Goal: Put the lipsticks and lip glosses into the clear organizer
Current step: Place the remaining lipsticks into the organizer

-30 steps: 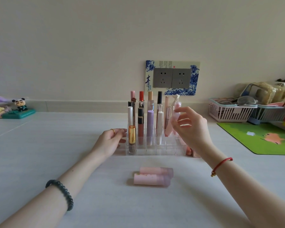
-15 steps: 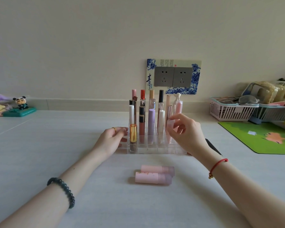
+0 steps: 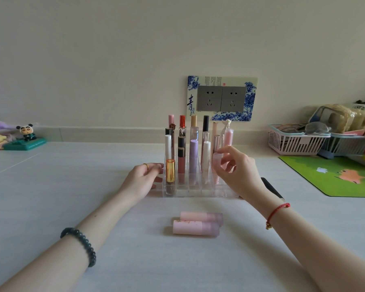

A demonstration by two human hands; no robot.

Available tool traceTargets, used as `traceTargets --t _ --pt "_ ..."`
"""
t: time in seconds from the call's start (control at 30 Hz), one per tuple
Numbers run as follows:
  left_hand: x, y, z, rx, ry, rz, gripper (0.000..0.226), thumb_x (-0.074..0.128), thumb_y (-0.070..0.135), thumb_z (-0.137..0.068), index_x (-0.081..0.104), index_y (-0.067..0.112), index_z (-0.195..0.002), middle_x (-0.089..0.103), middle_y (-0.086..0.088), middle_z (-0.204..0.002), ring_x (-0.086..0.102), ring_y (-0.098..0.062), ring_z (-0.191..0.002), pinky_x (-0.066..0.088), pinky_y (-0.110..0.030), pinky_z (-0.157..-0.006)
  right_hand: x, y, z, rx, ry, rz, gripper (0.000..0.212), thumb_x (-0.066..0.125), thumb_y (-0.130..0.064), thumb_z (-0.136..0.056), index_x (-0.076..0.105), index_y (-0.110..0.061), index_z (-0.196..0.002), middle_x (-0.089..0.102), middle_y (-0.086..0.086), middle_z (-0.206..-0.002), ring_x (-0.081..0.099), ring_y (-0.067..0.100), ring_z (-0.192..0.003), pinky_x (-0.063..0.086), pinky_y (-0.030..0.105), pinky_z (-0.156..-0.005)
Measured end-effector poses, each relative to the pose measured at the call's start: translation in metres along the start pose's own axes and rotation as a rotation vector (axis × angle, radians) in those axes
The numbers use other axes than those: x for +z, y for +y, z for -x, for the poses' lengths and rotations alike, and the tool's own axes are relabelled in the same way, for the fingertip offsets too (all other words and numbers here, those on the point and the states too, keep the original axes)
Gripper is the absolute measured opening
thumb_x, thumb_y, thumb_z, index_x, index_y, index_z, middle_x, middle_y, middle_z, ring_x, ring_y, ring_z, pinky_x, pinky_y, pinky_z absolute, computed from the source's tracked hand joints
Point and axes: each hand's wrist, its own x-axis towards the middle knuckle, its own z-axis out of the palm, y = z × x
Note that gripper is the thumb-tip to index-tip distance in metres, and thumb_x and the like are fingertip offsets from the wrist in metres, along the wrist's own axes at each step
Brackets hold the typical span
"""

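Lip gloss [image 3: 216, 167], pale pink, pinched near its top between thumb and fingertips of right grip [image 3: 238, 172], almost upright, its lower end down in a compartment at the right side of clear organizer [image 3: 198, 192]. Cannot tell if already resting on the bottom.

Could lean and catch on a divider if released while tilted. Could also knock the white tube [image 3: 205, 159] just beside, or the tall pink ones behind, since the knuckles pass very near them; one bump probably enough to rattle the whole row.

Left grip [image 3: 142, 179] with fingers relaxed, fingertips touching the left wall of the organizer. Looks like a steadying touch only, so a hard push downward from the right might slide or tip the light plastic anyway.

Two pink tubes [image 3: 196, 227] lying side by side, touching, on the bench [image 3: 51, 186] in front of the organizer, not yet stored. Round, so likely to roll away if brushed by a forearm.
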Motion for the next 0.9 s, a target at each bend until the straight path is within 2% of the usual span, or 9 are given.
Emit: traceTargets --t 0.1,0.17,0.37,0.43,0.5,0.57,0.67,0.77,0.9 --pt "0.000 0.000 0.000 0.004 -0.001 0.002 0.021 0.042 0.021 -0.094 0.061 0.015 -0.101 0.062 0.007 -0.089 0.058 -0.019 -0.094 0.048 -0.024 -0.070 -0.003 0.000 -0.001 -0.001 -0.014 -0.004 0.026 0.063 -0.021 -0.082 0.058 -0.019 -0.107 0.059 -0.008 -0.073 0.053 0.001 -0.060 0.043 0.005 -0.055" --pt "0.001 0.001 0.001 0.001 -0.005 0.003 0.024 0.042 0.020 -0.095 0.062 0.011 -0.104 0.062 0.006 -0.089 0.058 -0.019 -0.093 0.048 -0.024 -0.069 -0.012 0.000 -0.004 -0.002 0.016 -0.011 0.029 0.064 -0.018 -0.080 0.058 -0.017 -0.108 0.064 -0.003 -0.078 0.056 0.004 -0.062 0.047 0.011 -0.061" --pt "0.001 0.001 0.000 -0.005 -0.024 0.009 0.025 0.042 0.019 -0.095 0.063 0.008 -0.104 0.064 -0.004 -0.096 0.059 -0.020 -0.094 0.047 -0.028 -0.073 -0.064 0.003 -0.020 -0.005 0.289 -0.020 0.017 0.066 -0.014 -0.078 0.067 -0.015 -0.095 0.064 -0.002 -0.073 0.053 0.000 -0.054 0.044 0.005 -0.058" --pt "0.001 0.001 0.000 -0.007 -0.020 0.021 0.022 0.042 0.019 -0.094 0.062 0.011 -0.101 0.064 -0.002 -0.093 0.059 -0.020 -0.093 0.048 -0.029 -0.075 -0.074 0.008 -0.018 0.042 0.220 0.063 0.013 0.066 -0.015 -0.078 0.069 -0.015 -0.092 0.064 -0.001 -0.073 0.052 0.004 -0.055 0.043 0.009 -0.057" --pt "0.001 0.000 0.000 -0.003 -0.013 0.023 0.020 0.042 0.019 -0.094 0.061 0.014 -0.098 0.064 -0.001 -0.093 0.058 -0.019 -0.092 0.048 -0.029 -0.075 -0.073 0.016 -0.014 0.099 0.054 0.166 0.014 0.066 -0.015 -0.078 0.069 -0.013 -0.092 0.064 -0.001 -0.074 0.050 0.005 -0.057 0.039 0.012 -0.056" --pt "0.001 -0.001 0.000 -0.001 -0.008 0.022 0.019 0.042 0.019 -0.094 0.061 0.016 -0.096 0.063 0.000 -0.093 0.058 -0.020 -0.093 0.048 -0.028 -0.072 -0.065 0.023 -0.011 0.139 -0.073 0.239 0.014 0.066 -0.017 -0.078 0.070 -0.013 -0.092 0.062 -0.002 -0.075 0.045 0.000 -0.056 0.033 0.010 -0.054" --pt "0.001 0.000 0.000 -0.003 -0.005 0.028 0.018 0.043 0.020 -0.094 0.060 0.017 -0.094 0.062 0.004 -0.089 0.058 -0.021 -0.094 0.047 -0.027 -0.070 -0.051 0.028 -0.008 0.190 -0.124 0.282 0.014 0.065 -0.019 -0.079 0.070 -0.012 -0.090 0.064 0.001 -0.079 0.047 0.004 -0.060 0.029 0.009 -0.051" --pt "0.001 0.000 0.001 -0.004 0.003 0.032 0.017 0.043 0.019 -0.094 0.060 0.017 -0.093 0.062 0.007 -0.087 0.058 -0.020 -0.093 0.048 -0.026 -0.071 -0.041 0.028 -0.012 0.251 -0.163 0.299 0.015 0.062 -0.018 -0.080 0.071 -0.010 -0.088 0.066 0.006 -0.085 0.053 0.015 -0.071 0.032 0.012 -0.050" --pt "0.001 0.000 0.001 -0.010 -0.004 0.020 0.018 0.043 0.020 -0.094 0.061 0.019 -0.091 0.064 0.000 -0.094 0.059 -0.020 -0.095 0.048 -0.030 -0.076 -0.030 0.030 -0.026 0.358 -0.223 0.340 0.016 0.061 -0.017 -0.079 0.072 -0.008 -0.085 0.067 0.006 -0.083 0.056 0.021 -0.072 0.041 0.019 -0.051"
